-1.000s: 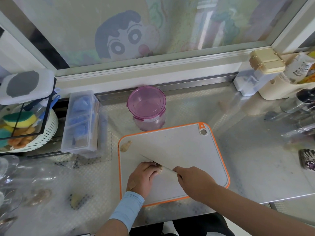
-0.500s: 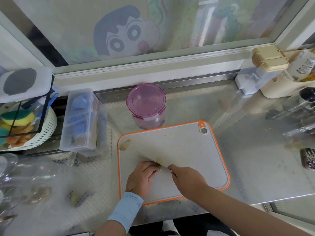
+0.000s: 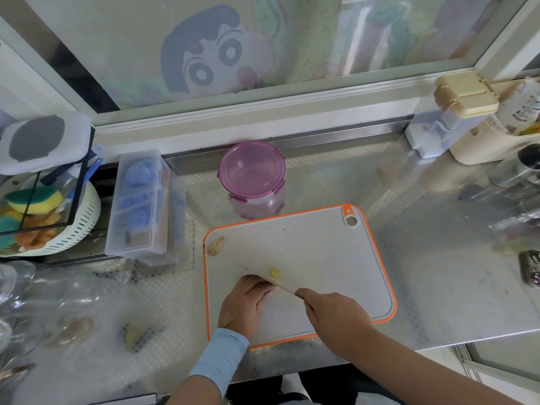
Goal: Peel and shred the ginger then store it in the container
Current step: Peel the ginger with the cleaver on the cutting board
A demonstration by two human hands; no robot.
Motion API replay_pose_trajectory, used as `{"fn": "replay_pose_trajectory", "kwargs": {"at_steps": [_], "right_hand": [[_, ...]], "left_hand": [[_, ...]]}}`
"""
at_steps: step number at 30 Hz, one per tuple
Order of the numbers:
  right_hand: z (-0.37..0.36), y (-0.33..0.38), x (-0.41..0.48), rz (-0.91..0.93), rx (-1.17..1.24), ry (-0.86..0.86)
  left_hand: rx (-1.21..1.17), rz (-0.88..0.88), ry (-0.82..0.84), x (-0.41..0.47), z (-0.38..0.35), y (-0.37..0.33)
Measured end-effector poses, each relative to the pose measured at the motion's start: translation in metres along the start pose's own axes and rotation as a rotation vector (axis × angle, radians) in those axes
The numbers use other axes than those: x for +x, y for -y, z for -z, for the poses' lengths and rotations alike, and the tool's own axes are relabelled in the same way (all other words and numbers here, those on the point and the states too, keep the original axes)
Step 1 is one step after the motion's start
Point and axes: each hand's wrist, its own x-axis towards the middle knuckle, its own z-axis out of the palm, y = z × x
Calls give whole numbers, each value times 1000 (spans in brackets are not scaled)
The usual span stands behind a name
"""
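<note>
On the cutting board (image 3: 306, 252), left grip (image 3: 248, 302) clamps ginger (image 3: 273, 290); right grip (image 3: 336, 320) clamps the knife (image 3: 285, 289) against it.

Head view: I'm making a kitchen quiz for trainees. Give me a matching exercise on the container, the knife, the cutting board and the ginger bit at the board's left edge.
1 container
2 knife
3 cutting board
4 ginger bit

A orange rim
B gripped by the right hand
C purple lid on, behind the board
D lying loose, untouched

Pairs: 1-C, 2-B, 3-A, 4-D.
</note>
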Motion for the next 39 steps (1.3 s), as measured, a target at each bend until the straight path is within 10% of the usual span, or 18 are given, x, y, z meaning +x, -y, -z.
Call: {"fn": "replay_pose_trajectory", "kwargs": {"at_steps": [17,28,39], "right_hand": [[21,-19,29,-110,165,-123],[37,-16,63,-66,187,-130],[30,0,78,-22,184,-100]], "left_hand": [[-8,278,253,57,12,-13],[208,614,760,104,-2,-14],[99,700,-69,95,47,54]]}}
